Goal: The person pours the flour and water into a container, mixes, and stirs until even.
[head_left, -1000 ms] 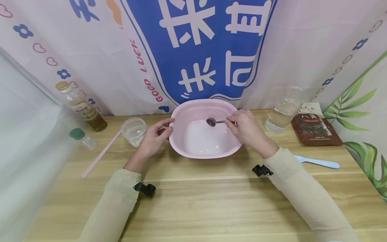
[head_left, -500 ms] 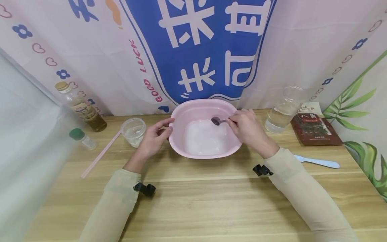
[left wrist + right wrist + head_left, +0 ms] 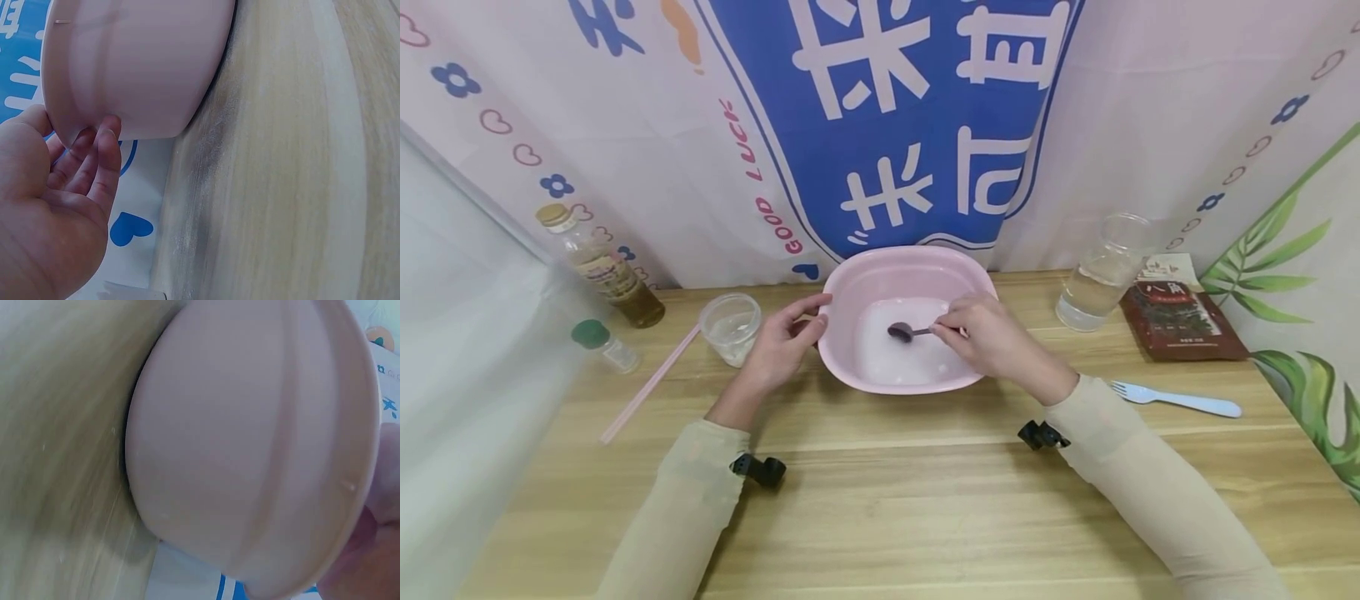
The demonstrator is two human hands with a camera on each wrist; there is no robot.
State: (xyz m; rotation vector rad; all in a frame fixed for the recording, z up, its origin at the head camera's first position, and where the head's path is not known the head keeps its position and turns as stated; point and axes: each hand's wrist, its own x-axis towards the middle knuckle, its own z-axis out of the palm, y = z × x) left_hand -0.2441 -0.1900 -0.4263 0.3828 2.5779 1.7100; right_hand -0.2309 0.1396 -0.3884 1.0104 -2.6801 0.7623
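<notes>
A pink plastic basin [image 3: 910, 389] stands on the table against the cloth backdrop, a whitish layer across its bottom. At its left rim my left hand [image 3: 782, 342] grips the edge; in the left wrist view the fingers [image 3: 103, 162] curl under the lip. My right hand [image 3: 988, 333] reaches over the right side and pinches the handle of a small dark spoon [image 3: 900, 332]. The spoon's round bowl is over the middle of the basin, close to the white layer. In the right wrist view the basin wall hides the spoon and most of the right hand [image 3: 369, 556].
Left of the basin are a clear plastic cup [image 3: 730, 327], a pink stick [image 3: 651, 383], a green-capped jar [image 3: 606, 346] and an oil bottle [image 3: 606, 271]. To the right stand a glass of water [image 3: 1097, 283], a brown spice packet [image 3: 1180, 321] and a light-blue fork [image 3: 1187, 401].
The right hand and spoon first shift slightly right, then move left and toward the person, to the basin's middle. More of the blue fork shows. The left hand stays on the rim.
</notes>
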